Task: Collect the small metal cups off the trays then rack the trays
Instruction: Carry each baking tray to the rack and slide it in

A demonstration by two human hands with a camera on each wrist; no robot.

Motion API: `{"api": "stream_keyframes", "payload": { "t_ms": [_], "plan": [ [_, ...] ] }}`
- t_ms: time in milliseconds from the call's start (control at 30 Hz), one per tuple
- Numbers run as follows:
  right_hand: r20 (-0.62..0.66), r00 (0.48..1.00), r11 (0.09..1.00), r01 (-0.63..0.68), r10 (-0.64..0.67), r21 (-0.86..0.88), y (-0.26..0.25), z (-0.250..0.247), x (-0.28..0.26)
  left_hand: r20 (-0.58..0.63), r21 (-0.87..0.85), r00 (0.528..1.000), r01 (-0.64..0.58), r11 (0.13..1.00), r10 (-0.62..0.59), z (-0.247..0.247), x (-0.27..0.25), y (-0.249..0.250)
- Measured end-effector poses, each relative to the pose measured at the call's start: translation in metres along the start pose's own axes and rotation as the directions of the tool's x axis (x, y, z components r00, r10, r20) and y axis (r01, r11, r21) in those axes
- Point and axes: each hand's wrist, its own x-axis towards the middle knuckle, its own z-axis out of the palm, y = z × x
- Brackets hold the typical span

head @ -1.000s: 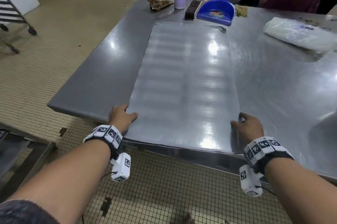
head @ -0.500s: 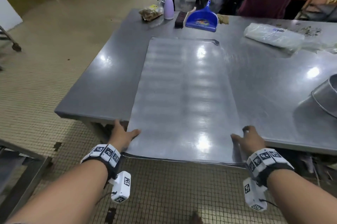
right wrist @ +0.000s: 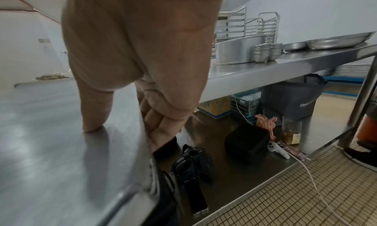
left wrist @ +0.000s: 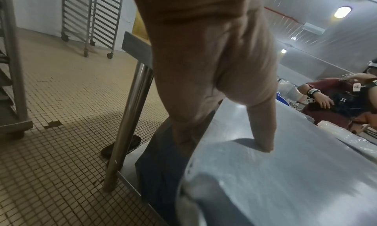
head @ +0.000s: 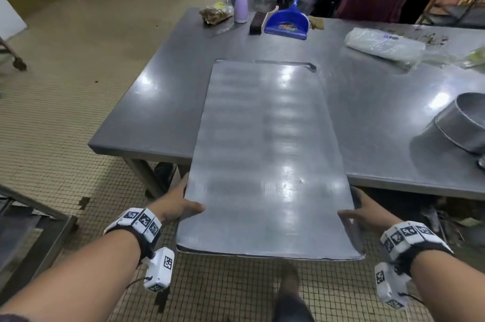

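A long flat metal tray (head: 265, 154) lies half on the steel table (head: 162, 91), its near end sticking out over the floor. My left hand (head: 181, 203) grips the tray's left edge, thumb on top (left wrist: 263, 129) and fingers underneath. My right hand (head: 359, 209) grips the right edge the same way, thumb on top (right wrist: 96, 110), fingers curled below the rim. The tray (right wrist: 51, 132) carries nothing. Stacked small metal cups (right wrist: 267, 52) stand on the table beside a round metal pan (right wrist: 238, 50).
A round metal pan (head: 462, 122) sits at the table's right. At the far end are a blue dustpan (head: 287, 22), a spray bottle (head: 240, 1), a brush and plastic bags. Tray racks (left wrist: 91, 18) stand by the wall. People stand behind the table.
Both hands have pulled the tray toward me, so its near end now overhangs the table edge. The hands went from resting at the near corners to gripping the long sides.
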Motion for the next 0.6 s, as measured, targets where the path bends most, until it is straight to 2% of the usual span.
{"api": "stream_keyframes", "payload": {
  "t_ms": [167,267,333,467,600],
  "plan": [
    [0.011,1.0,1.0,0.009,-0.009,-0.009,0.002,-0.009,0.015,-0.078,-0.124,0.996,-0.052,0.991,0.043,0.017,-0.007,0.011],
    [-0.094,0.992,0.992,0.077,-0.086,-0.097,-0.009,-0.007,0.017,-0.276,-0.088,0.961,-0.033,0.996,0.008,0.017,-0.002,0.014],
    [-0.167,0.973,0.976,0.133,-0.162,-0.17,-0.01,-0.007,0.023,-0.345,-0.076,0.939,-0.032,0.997,0.004,0.016,0.005,0.017],
    [-0.21,0.95,0.963,0.191,-0.229,-0.188,-0.007,-0.006,0.03,-0.379,-0.134,0.925,-0.081,0.988,0.024,0.014,0.016,0.02],
    [-0.242,0.937,0.963,0.219,-0.252,-0.155,-0.007,-0.003,0.025,-0.354,-0.184,0.935,-0.049,0.982,-0.02,0.009,0.019,0.018]
  ]
}}
